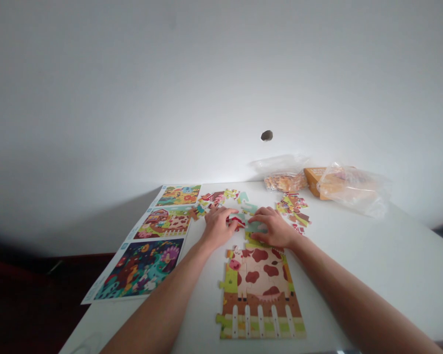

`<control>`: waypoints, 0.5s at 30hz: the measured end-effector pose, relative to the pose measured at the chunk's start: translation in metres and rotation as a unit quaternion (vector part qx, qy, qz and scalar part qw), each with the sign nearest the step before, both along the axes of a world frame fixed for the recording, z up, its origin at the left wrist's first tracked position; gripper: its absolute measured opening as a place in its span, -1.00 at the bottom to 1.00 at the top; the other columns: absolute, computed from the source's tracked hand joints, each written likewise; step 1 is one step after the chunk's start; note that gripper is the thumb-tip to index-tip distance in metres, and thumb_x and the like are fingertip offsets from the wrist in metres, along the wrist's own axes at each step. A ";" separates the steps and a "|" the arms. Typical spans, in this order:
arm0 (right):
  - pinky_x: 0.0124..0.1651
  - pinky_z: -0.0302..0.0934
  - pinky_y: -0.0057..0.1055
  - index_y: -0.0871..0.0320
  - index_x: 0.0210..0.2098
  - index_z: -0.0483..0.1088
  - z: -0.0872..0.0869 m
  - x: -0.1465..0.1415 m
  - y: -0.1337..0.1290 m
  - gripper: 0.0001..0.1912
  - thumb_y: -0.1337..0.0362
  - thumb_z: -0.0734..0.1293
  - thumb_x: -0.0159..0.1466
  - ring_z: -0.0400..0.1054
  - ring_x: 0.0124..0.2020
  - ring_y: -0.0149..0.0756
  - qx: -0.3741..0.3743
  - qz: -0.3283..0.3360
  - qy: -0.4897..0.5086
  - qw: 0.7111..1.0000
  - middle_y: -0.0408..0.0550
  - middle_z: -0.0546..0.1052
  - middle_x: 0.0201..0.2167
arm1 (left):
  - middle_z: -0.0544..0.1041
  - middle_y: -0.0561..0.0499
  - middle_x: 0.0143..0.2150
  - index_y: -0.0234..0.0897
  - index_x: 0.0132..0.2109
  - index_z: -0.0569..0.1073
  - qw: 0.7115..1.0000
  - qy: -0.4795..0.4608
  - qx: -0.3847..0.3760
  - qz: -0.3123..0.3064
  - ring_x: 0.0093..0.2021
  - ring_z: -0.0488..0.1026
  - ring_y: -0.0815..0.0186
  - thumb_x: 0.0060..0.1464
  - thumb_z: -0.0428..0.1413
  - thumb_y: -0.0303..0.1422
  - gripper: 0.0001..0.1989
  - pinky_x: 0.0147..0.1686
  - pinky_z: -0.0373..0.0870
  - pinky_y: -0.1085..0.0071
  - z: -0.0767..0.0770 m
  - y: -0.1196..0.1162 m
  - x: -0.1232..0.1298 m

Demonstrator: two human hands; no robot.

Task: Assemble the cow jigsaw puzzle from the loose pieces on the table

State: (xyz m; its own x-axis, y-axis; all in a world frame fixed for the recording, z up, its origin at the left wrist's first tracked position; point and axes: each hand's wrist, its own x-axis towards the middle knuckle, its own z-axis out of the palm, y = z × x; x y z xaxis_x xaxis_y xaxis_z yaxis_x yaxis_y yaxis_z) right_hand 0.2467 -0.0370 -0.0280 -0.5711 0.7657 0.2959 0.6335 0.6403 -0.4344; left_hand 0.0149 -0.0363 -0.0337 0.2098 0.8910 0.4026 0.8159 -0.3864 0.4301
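A partly joined jigsaw puzzle point(262, 278) of a spotted cow behind a white fence lies in front of me. Just beyond its top left corner, my left hand point(217, 227) has thumb and forefinger closed about a jigsaw piece with a red roof point(238, 221). My right hand point(271, 227) rests at the puzzle's upper edge, its thumb and fingers curved around a pale blue-green jigsaw piece point(257, 226); the fingers partly cover it. Loose jigsaw pieces point(214, 197) lie beyond my left hand, and more loose pieces point(293, 206) are to the right of my right hand.
On the left, a printed sheet point(158, 236) shows three pictures, the middle one a farm with a cow. At the back right stand a clear bag of pieces point(286, 182), an orange box point(313, 179) and a crumpled plastic bag point(358, 189). A white wall point(206, 98) borders the white table point(354, 246).
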 end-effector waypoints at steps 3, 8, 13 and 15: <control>0.07 0.18 -0.13 0.02 -0.01 0.50 -0.001 0.000 0.001 -0.60 0.13 0.47 0.17 0.29 -0.06 -0.07 0.003 0.004 -0.001 1.000 0.04 0.42 -0.09 | 0.56 -0.01 -0.07 -0.12 -0.02 0.53 1.000 0.007 0.005 -0.026 0.01 0.41 0.13 0.07 0.13 -0.42 -0.69 0.14 0.25 0.15 0.004 -0.004 0.002; 0.07 0.17 -0.14 0.01 -0.03 0.50 -0.001 -0.001 0.000 -0.61 0.12 0.48 0.16 0.29 -0.06 -0.08 0.003 -0.001 -0.004 1.000 0.03 0.42 -0.09 | 0.49 -0.04 -0.02 -0.08 0.10 0.47 0.997 0.052 -0.025 -0.052 0.07 0.37 0.06 0.03 0.17 -0.38 -0.56 0.16 0.21 0.07 0.009 -0.011 0.003; 0.08 0.17 -0.13 0.01 -0.03 0.50 -0.002 -0.001 0.000 -0.62 0.12 0.47 0.17 0.28 -0.05 -0.09 0.004 -0.004 -0.004 1.000 0.03 0.42 -0.08 | 0.47 -0.07 0.06 -0.13 0.13 0.41 0.998 0.053 -0.019 -0.019 0.15 0.31 0.01 0.06 0.15 -0.36 -0.55 0.23 0.12 -0.03 0.003 -0.009 0.002; 0.09 0.16 -0.12 0.02 -0.04 0.50 -0.002 0.000 0.000 -0.63 0.11 0.47 0.17 0.28 -0.05 -0.08 0.004 -0.003 -0.003 1.000 0.03 0.42 -0.08 | 0.47 -0.09 0.09 -0.14 0.13 0.40 0.999 0.049 -0.016 0.007 0.18 0.30 -0.01 0.08 0.15 -0.34 -0.56 0.23 0.08 -0.09 0.000 -0.006 0.001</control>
